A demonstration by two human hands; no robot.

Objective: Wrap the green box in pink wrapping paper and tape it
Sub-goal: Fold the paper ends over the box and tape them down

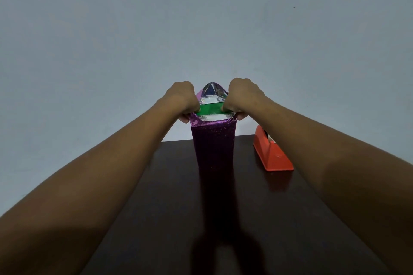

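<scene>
Box point(210, 111) upright on table point(169, 196), sheathed in paper point(213, 142), green top exposed. Left hand point(182, 101) and right hand point(242, 98) pinching paper's top corners. Dispenser point(271, 154) right of box.

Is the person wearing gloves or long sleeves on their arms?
No. The left hand and right hand are bare, with no gloves, rings or watch showing. Both forearms are uncovered as far as the picture shows, so no sleeve is in view.
</scene>
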